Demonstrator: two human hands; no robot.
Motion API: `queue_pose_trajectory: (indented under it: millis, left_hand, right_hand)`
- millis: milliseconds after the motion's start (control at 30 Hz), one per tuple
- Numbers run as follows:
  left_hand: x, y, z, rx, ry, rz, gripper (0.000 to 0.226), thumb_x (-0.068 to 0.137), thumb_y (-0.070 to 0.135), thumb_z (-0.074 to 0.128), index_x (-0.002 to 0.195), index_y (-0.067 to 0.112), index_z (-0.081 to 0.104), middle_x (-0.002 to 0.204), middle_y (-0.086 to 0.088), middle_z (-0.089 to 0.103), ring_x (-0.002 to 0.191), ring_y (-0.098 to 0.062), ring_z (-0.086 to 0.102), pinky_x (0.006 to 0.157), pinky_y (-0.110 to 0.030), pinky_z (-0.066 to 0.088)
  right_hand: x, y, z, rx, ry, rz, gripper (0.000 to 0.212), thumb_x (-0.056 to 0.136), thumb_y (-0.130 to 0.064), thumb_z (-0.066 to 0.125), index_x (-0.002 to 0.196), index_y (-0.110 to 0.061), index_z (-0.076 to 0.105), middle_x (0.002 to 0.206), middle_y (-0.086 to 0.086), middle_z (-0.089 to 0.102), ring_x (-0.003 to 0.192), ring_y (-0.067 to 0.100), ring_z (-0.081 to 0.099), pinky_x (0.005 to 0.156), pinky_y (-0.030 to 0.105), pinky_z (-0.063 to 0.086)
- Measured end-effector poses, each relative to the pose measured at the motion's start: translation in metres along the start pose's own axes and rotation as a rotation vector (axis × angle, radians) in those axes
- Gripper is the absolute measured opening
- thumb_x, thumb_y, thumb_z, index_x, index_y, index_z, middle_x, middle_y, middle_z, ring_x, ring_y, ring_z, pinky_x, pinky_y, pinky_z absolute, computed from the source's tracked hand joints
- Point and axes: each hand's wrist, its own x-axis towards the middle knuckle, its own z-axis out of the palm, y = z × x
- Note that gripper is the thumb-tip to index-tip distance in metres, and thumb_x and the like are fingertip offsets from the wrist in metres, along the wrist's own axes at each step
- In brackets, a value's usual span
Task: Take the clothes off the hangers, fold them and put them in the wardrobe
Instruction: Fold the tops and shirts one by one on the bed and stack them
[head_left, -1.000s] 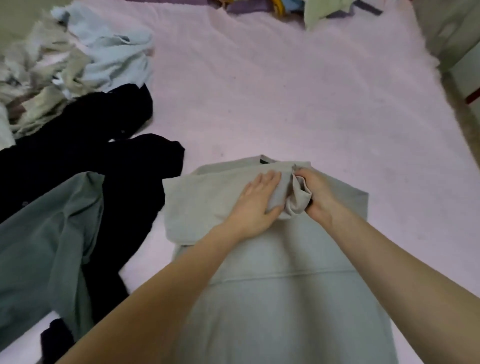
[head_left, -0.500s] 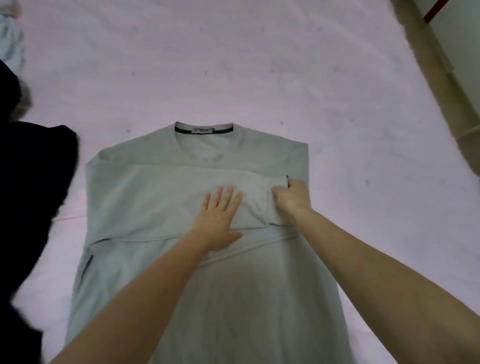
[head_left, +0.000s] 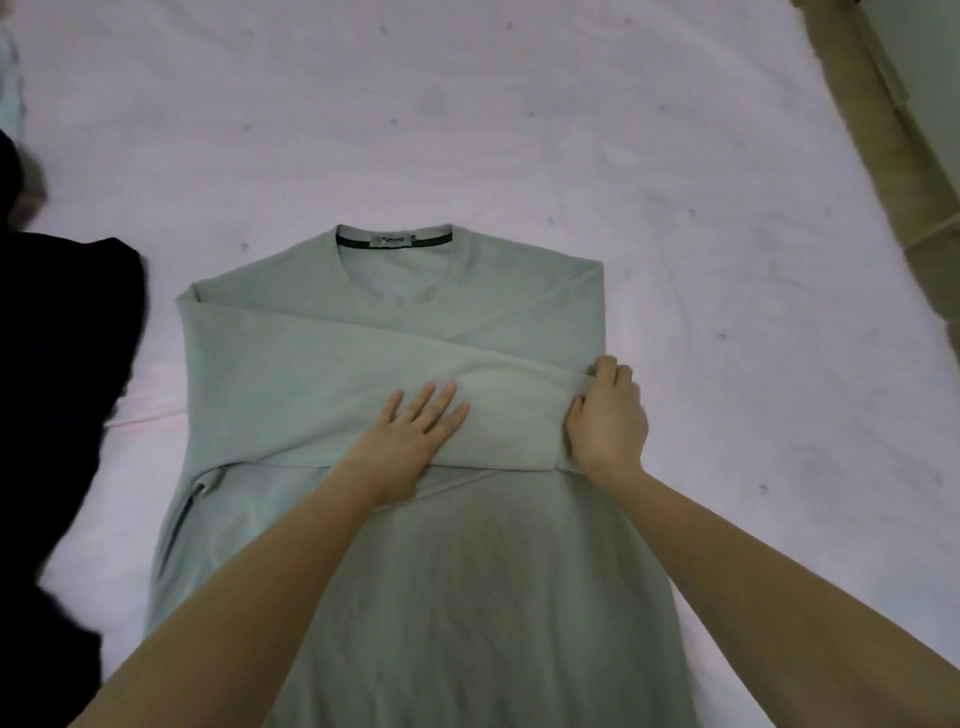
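Far to the left of my fingers a black garment (head_left: 57, 364) lies heaped on the bed (head_left: 467, 104), well apart from my work, with a scrap of pale cloth (head_left: 9, 78) beyond it at the frame's edge. Nearer in, the shirt (head_left: 322, 353) lies spread flat on the bed straight in front of me, collar away from me, hem running toward my body and out of view. Both sleeves are crossed over the chest. My left hand (head_left: 410, 431) lies flat with straight, spread fingers pressing the upper sleeve down at the middle. Just to the right, my right hand (head_left: 605, 415) is curled round the sleeve's end, pinching the cuff at the shirt's right edge. The cloth looks thin, soft and light; I judge it will slump and slide unless pinned, so the places to take hold are the folded edges and corners, never the loose middle. It won't tear or slip from a pinch. Nothing stands in the way of the next fold, since bare bed lies on the right of my fingers, and further right a tan strip (head_left: 883, 130) runs beside the bed, clear of the shirt.
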Motion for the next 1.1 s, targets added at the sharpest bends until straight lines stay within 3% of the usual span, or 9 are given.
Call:
queue_pose_trajectory:
  millis: [100,233,367,467,600,667,733,833,1100]
  left_hand:
    - [-0.019,-0.030,-0.004,-0.184,0.021,0.054,0.085,0.082,0.019,0.047,0.156,0.022,0.005,0.160,0.002,-0.012,0.149,-0.016,-0.002,0.120,-0.035,0.004]
    - [-0.050,-0.106,-0.001,-0.400,0.476,-0.330,0.055,0.081,0.012,0.043,0.135,0.013,0.055,0.144,-0.008,0.048,0.126,-0.030,0.049,0.101,-0.039,0.042]
    - [-0.075,-0.190,0.012,-0.271,0.523,-0.486,0.038,0.088,0.013,0.047,0.122,0.011,0.063,0.128,-0.011,0.062,0.112,-0.037,0.055,0.087,-0.045,0.047]
    - [-0.081,-0.223,0.021,-0.247,0.439,-0.450,0.052,0.087,0.022,0.035,0.133,0.012,0.056,0.139,-0.010,0.055,0.125,-0.038,0.048,0.100,-0.043,0.038]
    - [-0.092,-0.234,0.043,-0.285,0.291,-0.388,0.058,0.098,0.030,0.040,0.152,0.014,0.026,0.160,-0.008,0.019,0.147,-0.029,0.015,0.120,-0.041,0.009]
    - [-0.104,-0.229,0.055,-0.336,0.407,-0.291,0.062,0.093,0.043,0.045,0.146,0.011,0.038,0.154,-0.014,0.032,0.143,-0.031,0.026,0.118,-0.043,0.013]
    - [-0.119,-0.217,0.067,-0.349,0.573,-0.110,0.063,0.080,0.058,0.052,0.121,0.011,0.059,0.123,-0.011,0.056,0.116,-0.032,0.051,0.105,-0.042,0.033]
    - [-0.131,-0.211,0.075,-0.208,0.557,0.058,0.056,0.066,0.068,0.061,0.092,0.019,0.061,0.091,0.002,0.056,0.085,-0.020,0.051,0.079,-0.034,0.037]
    - [-0.137,-0.206,0.065,0.001,0.529,0.236,0.023,0.050,0.024,0.080,0.063,0.024,0.061,0.061,0.007,0.054,0.059,-0.018,0.055,0.057,-0.026,0.038]
  right_hand:
    - [-0.006,-0.048,0.007,-0.097,0.133,-0.300,0.049,0.080,-0.008,0.059,0.128,-0.006,0.051,0.134,0.019,0.050,0.122,0.038,0.047,0.101,0.044,0.032]
    - [-0.025,-0.145,0.016,0.073,-0.143,-0.712,0.028,0.086,-0.011,0.057,0.113,-0.003,0.058,0.114,0.017,0.057,0.106,0.036,0.053,0.091,0.042,0.039]
    - [-0.052,-0.223,0.044,0.108,-0.202,-0.913,0.019,0.084,-0.013,0.062,0.099,-0.003,0.059,0.102,0.018,0.058,0.094,0.036,0.054,0.080,0.042,0.041]
    - [-0.067,-0.257,0.077,0.106,-0.221,-0.888,0.028,0.084,-0.018,0.063,0.107,-0.002,0.060,0.113,0.018,0.059,0.105,0.037,0.055,0.089,0.043,0.042]
    - [-0.076,-0.294,0.110,0.073,-0.286,-0.772,0.039,0.093,-0.018,0.054,0.128,0.000,0.054,0.145,0.020,0.043,0.133,0.034,0.041,0.111,0.039,0.030]
    - [-0.068,-0.308,0.114,0.095,-0.161,-0.705,0.035,0.093,-0.013,0.051,0.125,0.000,0.055,0.141,0.020,0.046,0.129,0.035,0.043,0.107,0.040,0.033]
    - [-0.052,-0.322,0.113,0.077,-0.056,-0.639,0.034,0.093,-0.012,0.050,0.125,0.000,0.052,0.135,0.020,0.049,0.126,0.034,0.042,0.103,0.039,0.035]
    - [-0.035,-0.354,0.118,0.033,-0.116,-0.578,0.032,0.099,-0.016,0.042,0.127,-0.004,0.047,0.129,0.016,0.050,0.121,0.029,0.042,0.093,0.039,0.041]
    - [-0.018,-0.398,0.126,-0.010,-0.179,-0.465,0.024,0.099,-0.023,0.044,0.108,-0.006,0.059,0.115,0.017,0.058,0.111,0.033,0.050,0.083,0.039,0.040]
